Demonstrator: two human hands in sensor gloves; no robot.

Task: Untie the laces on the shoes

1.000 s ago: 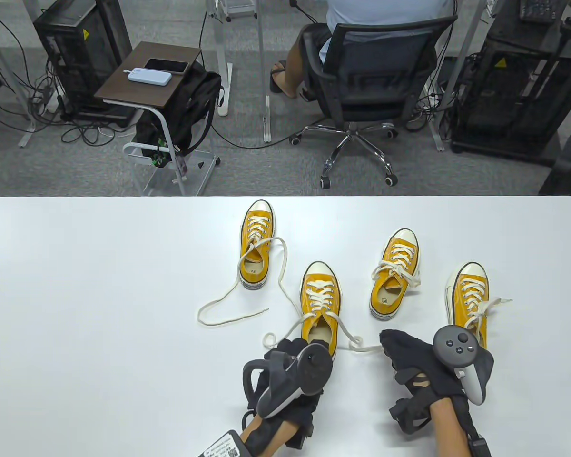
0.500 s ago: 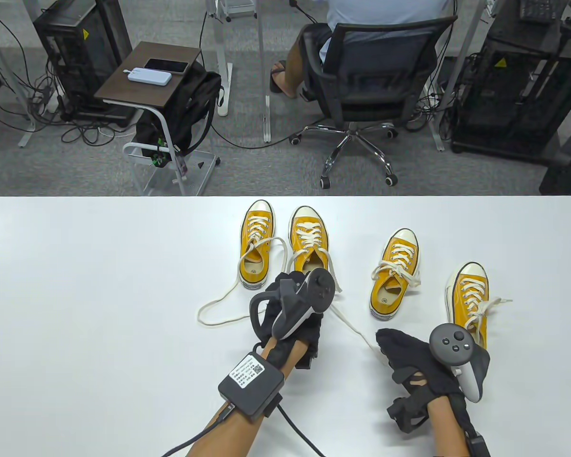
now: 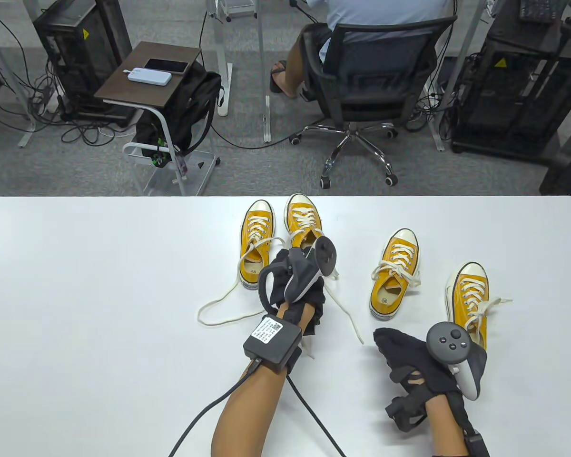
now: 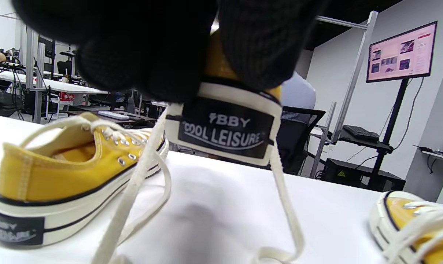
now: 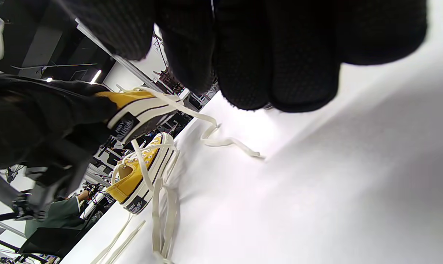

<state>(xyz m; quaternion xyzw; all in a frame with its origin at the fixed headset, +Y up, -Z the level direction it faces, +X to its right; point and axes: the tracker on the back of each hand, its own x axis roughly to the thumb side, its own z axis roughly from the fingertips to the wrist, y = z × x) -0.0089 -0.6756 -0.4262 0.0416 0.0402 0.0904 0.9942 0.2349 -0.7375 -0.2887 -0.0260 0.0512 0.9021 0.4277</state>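
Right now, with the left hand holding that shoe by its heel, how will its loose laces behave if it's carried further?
The laces look floppy: they hang limp and would likely drag. One crosses the neighbouring shoe, so it may snag there.

Beyond the white table (image 3: 76,285), grey carpet. Person (image 3: 361,19) seated in a black mesh office chair (image 3: 361,76), back to the camera, chrome star base on castors. Left of the chair, a small brown side table (image 3: 147,71) on a white frame; on it a dark phone (image 3: 166,64) and, just beside it, a pale blue power bank (image 3: 149,76). Black backpack (image 3: 190,109) hangs against the side table's right edge. Black computer tower (image 3: 71,52) far left, cables tangled on the floor around it. Black equipment rack (image 3: 518,81) far right. In the left wrist view, a wall monitor (image 4: 401,51) on a stand, screen lit pink.
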